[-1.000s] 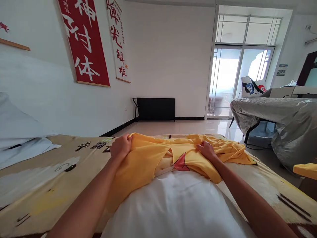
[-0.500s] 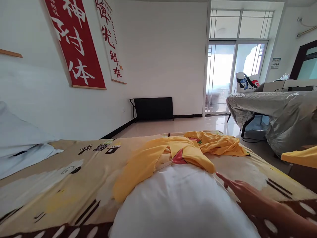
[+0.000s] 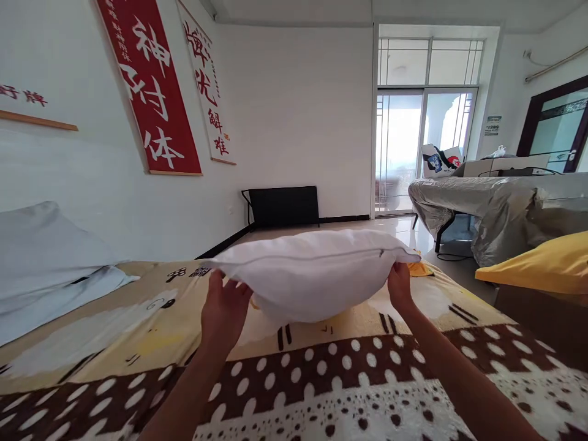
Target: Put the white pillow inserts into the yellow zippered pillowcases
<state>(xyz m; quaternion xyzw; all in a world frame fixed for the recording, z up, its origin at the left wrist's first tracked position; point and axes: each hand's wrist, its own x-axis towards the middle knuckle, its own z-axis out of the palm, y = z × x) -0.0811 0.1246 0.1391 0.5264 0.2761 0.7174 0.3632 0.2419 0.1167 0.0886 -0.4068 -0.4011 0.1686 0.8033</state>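
A white pillow (image 3: 312,275) with a zipper along its edge is held up above the patterned blanket. My left hand (image 3: 225,306) grips its left end from below, fingers curled at the edge. At the other end, my right hand (image 3: 400,285) pinches the corner near the zipper pull. Behind the right corner a bit of yellow cloth (image 3: 419,269) shows on the blanket; the pillow hides the rest of it.
The blanket (image 3: 358,380) spreads under the pillow. Light grey cloth (image 3: 50,263) lies at the left, a yellow cushion (image 3: 542,263) at the right. Beyond stand a plastic-covered table (image 3: 482,190) and a black folded panel (image 3: 285,207) by the wall.
The white pillow has risen and tipped, now showing its zippered edge. My left hand has come into view, and both hands now hold the pillow. The view has shifted, showing more blanket in front.
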